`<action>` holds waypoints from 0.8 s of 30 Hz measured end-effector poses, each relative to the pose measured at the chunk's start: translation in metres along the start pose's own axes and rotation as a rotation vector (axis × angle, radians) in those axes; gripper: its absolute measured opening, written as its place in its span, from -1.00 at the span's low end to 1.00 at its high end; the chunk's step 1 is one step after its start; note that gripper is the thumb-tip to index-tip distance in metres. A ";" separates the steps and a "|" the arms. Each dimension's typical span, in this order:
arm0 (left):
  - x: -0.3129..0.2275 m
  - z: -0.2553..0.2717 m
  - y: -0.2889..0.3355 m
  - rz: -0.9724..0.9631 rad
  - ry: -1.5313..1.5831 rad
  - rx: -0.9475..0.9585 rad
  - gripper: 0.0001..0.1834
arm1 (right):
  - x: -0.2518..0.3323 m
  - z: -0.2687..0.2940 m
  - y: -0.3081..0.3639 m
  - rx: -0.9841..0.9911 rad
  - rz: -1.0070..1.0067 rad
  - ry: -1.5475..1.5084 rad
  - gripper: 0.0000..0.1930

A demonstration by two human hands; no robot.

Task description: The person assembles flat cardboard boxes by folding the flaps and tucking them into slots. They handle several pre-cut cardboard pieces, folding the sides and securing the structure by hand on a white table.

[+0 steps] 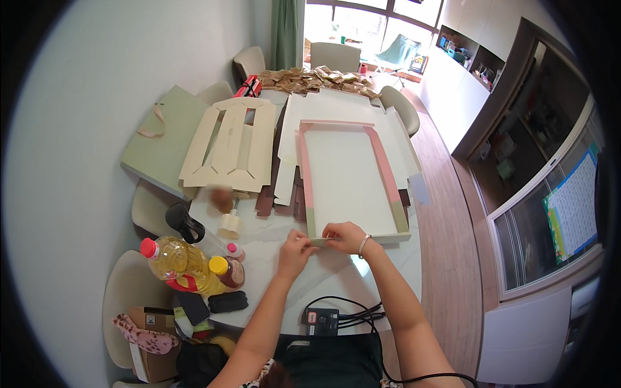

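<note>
A shallow cardboard box lid (390,184) with a white inside lies on the table, its raised rim pink along the far part and pale green near me. At its near left corner my left hand (295,253) pinches the green edge between thumb and fingers. Close beside it, my right hand (346,238), with a bracelet on the wrist, has its fingers bent over the near rim and gripping it. The fingers partly hide that corner, so I cannot make out how its flaps sit. Beneath the lid are flattened white cardboard (290,139) and brown cardboard pieces (299,202).
Left of the lid lie a cream cardboard insert (226,139) and a green box (162,139) with a ribbon. An oil bottle (184,262), a yellow-capped jar (228,271) and a black cable box (322,321) stand nearer. Brown packets (310,81) cover the table's far end.
</note>
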State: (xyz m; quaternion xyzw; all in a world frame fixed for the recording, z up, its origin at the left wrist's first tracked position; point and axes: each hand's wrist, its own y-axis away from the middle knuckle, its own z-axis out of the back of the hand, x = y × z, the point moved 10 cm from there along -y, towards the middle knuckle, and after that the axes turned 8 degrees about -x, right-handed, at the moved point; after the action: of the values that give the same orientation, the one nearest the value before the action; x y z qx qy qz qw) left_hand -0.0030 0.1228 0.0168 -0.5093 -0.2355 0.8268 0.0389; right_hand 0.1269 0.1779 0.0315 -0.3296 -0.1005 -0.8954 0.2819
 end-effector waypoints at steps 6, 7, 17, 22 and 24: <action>0.000 0.000 0.002 0.039 -0.012 -0.007 -0.81 | -0.010 0.000 -0.004 -0.033 0.071 -0.158 -0.85; 0.000 0.000 0.002 0.040 -0.004 -0.017 -0.80 | -0.010 -0.002 -0.006 -0.010 0.046 -0.166 -0.85; -0.012 0.000 0.002 -0.029 -0.204 0.062 -0.80 | 0.024 -0.010 0.013 -0.036 0.159 0.102 -0.90; 0.001 -0.009 -0.004 -0.022 0.086 0.311 -0.79 | 0.015 -0.005 0.020 -0.108 0.207 0.069 -0.96; 0.012 -0.018 -0.007 0.051 0.158 0.404 -0.82 | 0.015 -0.003 0.021 -0.118 0.218 0.092 -0.98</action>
State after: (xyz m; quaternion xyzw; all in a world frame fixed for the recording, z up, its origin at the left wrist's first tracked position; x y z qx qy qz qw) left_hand 0.0052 0.1386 0.0029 -0.5601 -0.0483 0.8155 0.1377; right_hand 0.1282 0.1530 0.0388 -0.3135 0.0020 -0.8779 0.3620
